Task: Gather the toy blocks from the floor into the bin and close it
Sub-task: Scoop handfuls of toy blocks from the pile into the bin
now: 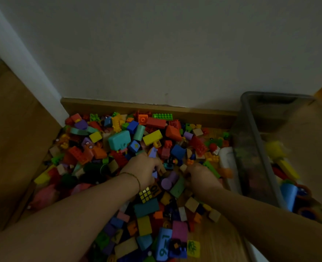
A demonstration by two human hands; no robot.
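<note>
A big heap of coloured toy blocks (pixel 118 140) covers the wooden floor against the wall. My left hand (pixel 143 170) is dug into the middle of the heap, fingers curled around small lilac blocks (pixel 153 173). My right hand (pixel 200 176) lies just to the right, fingers buried among blocks; what it holds is hidden. The clear plastic bin (pixel 254 148) stands at the right with several blocks inside. No lid can be made out.
A wooden skirting board (pixel 118 105) and a grey wall close off the far side. A white door frame (pixel 24 59) runs down the left. A puzzle cube (pixel 146 194) lies below my left wrist. Bare wooden floor (pixel 218 241) shows at bottom right.
</note>
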